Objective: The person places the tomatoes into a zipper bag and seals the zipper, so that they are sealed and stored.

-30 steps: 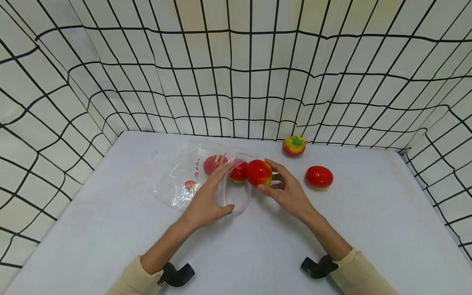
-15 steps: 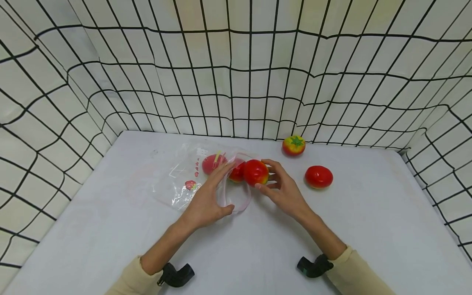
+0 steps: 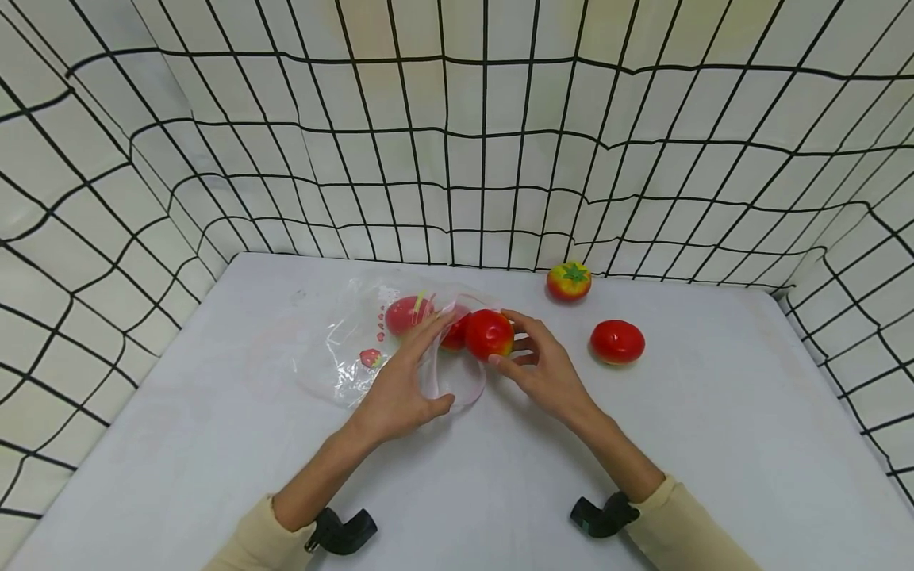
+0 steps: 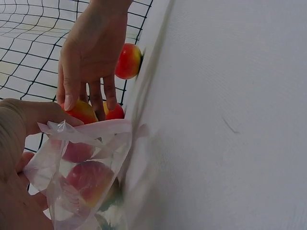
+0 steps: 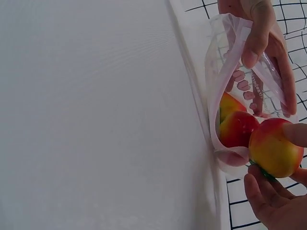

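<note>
My right hand holds a red and yellow toy tomato between thumb and fingers, right at the mouth of a clear plastic zip bag. My left hand grips the bag's mouth, thumb and fingers spread around the pink-edged opening. Inside the bag, a red tomato lies just behind the held one, and another red fruit sits deeper under the printed film. The right wrist view shows green leaves under the held tomato, which overlaps the bag's rim.
A red tomato lies on the white table right of my right hand. Another tomato with a green leafy top stands near the back edge. Black netting over white walls encloses the back and sides.
My right hand has moved a little left with the tomato, bringing it closer into the bag's mouth. The fruit deep in the bag has shifted slightly left. My left hand stays put.
</note>
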Available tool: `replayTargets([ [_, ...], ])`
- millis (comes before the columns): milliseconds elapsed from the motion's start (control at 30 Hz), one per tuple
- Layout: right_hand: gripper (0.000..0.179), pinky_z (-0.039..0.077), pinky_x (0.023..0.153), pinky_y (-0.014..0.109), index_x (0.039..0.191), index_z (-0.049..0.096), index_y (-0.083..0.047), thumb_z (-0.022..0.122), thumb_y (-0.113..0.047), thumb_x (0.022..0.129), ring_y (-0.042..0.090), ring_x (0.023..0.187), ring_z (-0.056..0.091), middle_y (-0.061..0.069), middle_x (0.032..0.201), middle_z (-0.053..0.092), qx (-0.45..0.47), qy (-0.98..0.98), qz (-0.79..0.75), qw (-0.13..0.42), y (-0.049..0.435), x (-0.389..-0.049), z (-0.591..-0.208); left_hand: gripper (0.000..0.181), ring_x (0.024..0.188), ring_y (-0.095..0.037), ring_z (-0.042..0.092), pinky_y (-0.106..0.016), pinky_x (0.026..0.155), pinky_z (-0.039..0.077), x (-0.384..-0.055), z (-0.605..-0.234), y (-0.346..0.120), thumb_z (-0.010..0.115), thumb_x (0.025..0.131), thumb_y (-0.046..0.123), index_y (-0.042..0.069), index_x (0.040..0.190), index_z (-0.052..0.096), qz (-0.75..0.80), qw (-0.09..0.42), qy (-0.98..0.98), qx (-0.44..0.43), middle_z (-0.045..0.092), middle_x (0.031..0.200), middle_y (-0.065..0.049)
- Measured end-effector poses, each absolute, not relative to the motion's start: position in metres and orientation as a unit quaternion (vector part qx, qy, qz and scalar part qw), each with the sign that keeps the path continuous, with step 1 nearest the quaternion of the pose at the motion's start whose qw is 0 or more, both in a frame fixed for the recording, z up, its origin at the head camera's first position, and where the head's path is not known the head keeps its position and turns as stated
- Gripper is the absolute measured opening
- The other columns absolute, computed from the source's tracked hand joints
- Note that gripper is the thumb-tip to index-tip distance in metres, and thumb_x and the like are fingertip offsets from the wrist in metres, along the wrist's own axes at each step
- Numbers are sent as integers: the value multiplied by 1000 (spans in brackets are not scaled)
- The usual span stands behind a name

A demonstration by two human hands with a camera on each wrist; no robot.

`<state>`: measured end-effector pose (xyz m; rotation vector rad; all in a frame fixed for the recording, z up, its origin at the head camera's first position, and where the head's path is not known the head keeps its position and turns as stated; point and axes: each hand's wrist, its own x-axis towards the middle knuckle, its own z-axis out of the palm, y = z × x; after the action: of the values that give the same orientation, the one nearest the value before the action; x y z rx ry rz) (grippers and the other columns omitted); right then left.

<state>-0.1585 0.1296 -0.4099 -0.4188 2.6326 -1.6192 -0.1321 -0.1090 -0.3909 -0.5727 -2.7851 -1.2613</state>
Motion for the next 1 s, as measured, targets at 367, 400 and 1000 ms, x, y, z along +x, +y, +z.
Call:
replayTargets([
  [367, 70, 62, 99, 45, 148, 45, -19, 82, -22, 89, 28, 115, 68, 12, 140, 61, -126, 839, -529, 12, 122, -159, -410, 115, 159, -29, 32, -55, 106, 56, -132, -390, -109, 93, 69, 12, 31, 164, 31, -408, 20, -894, -187, 33, 172, 0],
  [400, 70, 62, 99, 44, 148, 45, -19, 83, -22, 89, 27, 116, 69, 11, 140, 61, -124, 840, -527, 12, 122, -159, -410, 114, 159, -29, 33, -55, 106, 56, -132, -390, -109, 93, 70, 12, 31, 164, 31, -407, 20, -894, -186, 33, 171, 0],
  [1000, 68, 63, 96, 45, 147, 50, -11, 83, -20, 88, 27, 112, 69, 13, 134, 62, -119, 842, -525, -33, 109, -160, -412, 115, 158, -30, 35, -54, 106, 56, -133, -392, -109, 93, 69, 12, 31, 164, 32, -415, 29, -889, -194, 35, 170, -1],
])
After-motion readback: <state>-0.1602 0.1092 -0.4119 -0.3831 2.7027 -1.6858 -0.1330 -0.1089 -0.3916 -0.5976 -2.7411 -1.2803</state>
